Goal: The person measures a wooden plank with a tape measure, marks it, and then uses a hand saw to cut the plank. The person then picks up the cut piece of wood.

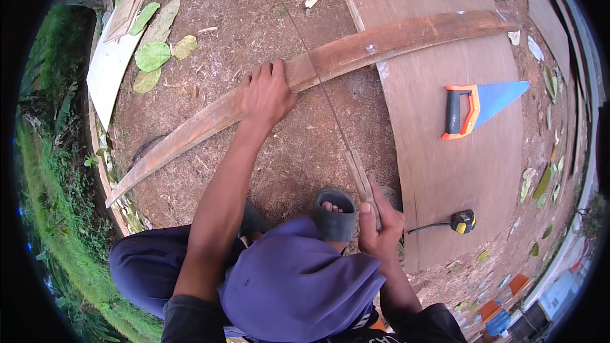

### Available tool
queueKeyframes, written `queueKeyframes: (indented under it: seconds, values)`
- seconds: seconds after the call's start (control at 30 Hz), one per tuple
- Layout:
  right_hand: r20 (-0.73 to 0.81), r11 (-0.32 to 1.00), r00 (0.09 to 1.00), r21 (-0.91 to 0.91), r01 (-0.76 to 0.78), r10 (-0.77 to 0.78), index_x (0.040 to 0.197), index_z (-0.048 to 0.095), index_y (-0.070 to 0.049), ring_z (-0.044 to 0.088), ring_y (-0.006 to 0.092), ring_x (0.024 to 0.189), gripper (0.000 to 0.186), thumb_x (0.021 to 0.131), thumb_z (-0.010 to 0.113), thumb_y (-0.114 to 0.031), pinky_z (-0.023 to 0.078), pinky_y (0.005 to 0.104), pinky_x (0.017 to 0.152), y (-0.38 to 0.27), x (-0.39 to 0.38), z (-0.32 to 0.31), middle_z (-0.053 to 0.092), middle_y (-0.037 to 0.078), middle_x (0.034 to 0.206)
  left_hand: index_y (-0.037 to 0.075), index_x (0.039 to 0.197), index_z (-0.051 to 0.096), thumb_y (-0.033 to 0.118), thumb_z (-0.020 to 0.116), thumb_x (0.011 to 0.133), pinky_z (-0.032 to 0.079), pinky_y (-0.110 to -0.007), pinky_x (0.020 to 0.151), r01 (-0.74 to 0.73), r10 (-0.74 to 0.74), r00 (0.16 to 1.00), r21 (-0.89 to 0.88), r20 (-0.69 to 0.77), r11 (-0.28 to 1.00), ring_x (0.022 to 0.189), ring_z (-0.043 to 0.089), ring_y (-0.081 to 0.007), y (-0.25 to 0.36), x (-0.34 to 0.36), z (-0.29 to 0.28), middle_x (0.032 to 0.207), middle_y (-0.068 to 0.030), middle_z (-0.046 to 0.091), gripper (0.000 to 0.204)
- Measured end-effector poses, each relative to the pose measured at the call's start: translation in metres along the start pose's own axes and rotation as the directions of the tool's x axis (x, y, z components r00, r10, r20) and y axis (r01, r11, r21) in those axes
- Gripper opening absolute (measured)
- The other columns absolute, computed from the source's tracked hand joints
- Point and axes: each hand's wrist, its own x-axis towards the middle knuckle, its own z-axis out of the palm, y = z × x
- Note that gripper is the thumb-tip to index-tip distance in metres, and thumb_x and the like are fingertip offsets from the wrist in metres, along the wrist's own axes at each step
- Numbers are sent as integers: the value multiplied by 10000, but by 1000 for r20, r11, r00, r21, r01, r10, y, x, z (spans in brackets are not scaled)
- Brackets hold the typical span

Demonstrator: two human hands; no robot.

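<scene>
A long reddish wooden plank [419, 37] lies diagonally across the dirt, its right part over a plywood sheet [445, 184]. My left hand [267, 95] presses on the plank left of the saw, fingers curled over its upper edge. My right hand [380, 219], lower in the view, grips the wooden handle of a long, thin saw [327, 108], whose blade lies across the plank at a slant. A blue handsaw with an orange and black handle [480, 107] rests on the plywood, above a black and yellow tape measure [462, 221].
My bent knees and grey slippers [333, 225] are below the plank. At the left lie a white board [108, 82], scattered leaves [152, 57] and a grassy edge. More sheets [546, 13] lie along the far right, with small colourful items at the lower right.
</scene>
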Motion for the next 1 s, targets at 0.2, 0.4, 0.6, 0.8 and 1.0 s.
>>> queueKeyframes:
  seconds: [0.2,0.4,0.6,0.8,1.0]
  values:
    - [-26,997,998,-57,55,-57,1326,594,115,763,253,762,449,979,601,-170,578,341,684,3,-16,-6,749,206,847,46,1231,555,182,739,781,464,-508,982,-9,8,999,-11,-38,1000,1138,618,-346,1,-4,0,1182,-187,643,505]
    - [-5,995,997,-63,72,-72,1337,600,82,754,232,765,435,966,619,-142,566,332,671,5,46,27,749,202,882,35,1236,548,165,728,781,457,-518,1033,5,-5,1000,-32,13,999,1170,612,-345,1,-3,-5,1192,-200,638,507]
    - [-32,992,994,-82,101,-104,1343,595,93,717,191,683,437,966,590,-128,553,320,643,11,-42,-18,742,232,902,26,1223,548,158,721,779,464,-523,1022,9,-9,1000,-36,2,999,1166,616,-345,0,-5,3,1178,-195,641,495]
    - [-54,999,997,-11,49,-49,1342,603,67,731,179,667,418,978,611,-139,558,304,606,-16,62,34,713,127,737,44,1226,548,175,732,780,480,-514,980,8,-8,1000,-28,5,1000,1150,621,-329,0,1,-13,1176,-177,640,500]
    - [28,982,994,-156,109,-106,1365,573,90,768,240,748,452,978,588,-143,580,315,679,4,-43,-25,759,228,960,50,1188,544,174,721,782,486,-502,981,13,-14,997,-9,-69,1000,1131,630,-337,-2,1,-1,1155,-171,639,460]
